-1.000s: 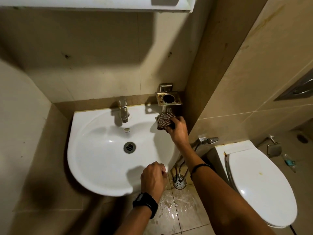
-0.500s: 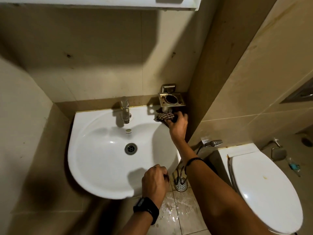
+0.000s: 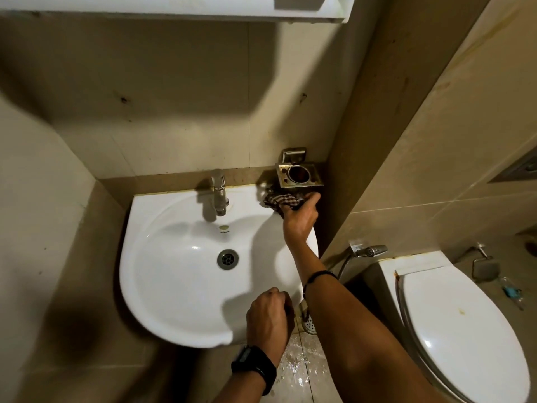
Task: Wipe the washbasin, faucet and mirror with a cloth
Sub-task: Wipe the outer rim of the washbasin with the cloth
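Note:
A white washbasin (image 3: 174, 286) hangs on the tiled wall, with a chrome faucet (image 3: 218, 193) at its back rim and a drain (image 3: 228, 258) in the bowl. My right hand (image 3: 300, 218) presses a dark checked cloth (image 3: 283, 200) onto the basin's back right corner, just under a metal cup holder (image 3: 299, 175). My left hand (image 3: 268, 315), with a black watch on the wrist, is curled over the basin's front right rim. Only the white underside of the mirror cabinet (image 3: 174, 7) shows at the top; the mirror itself is hidden.
A white toilet with its lid shut (image 3: 456, 330) stands to the right. A bidet sprayer (image 3: 372, 251) hangs on the wall between basin and toilet. A floor drain (image 3: 309, 324) and wet tiles lie below the basin.
My right hand has slid the cloth from the basin's right rim back into the far right corner under the cup holder. My left hand stays on the front rim.

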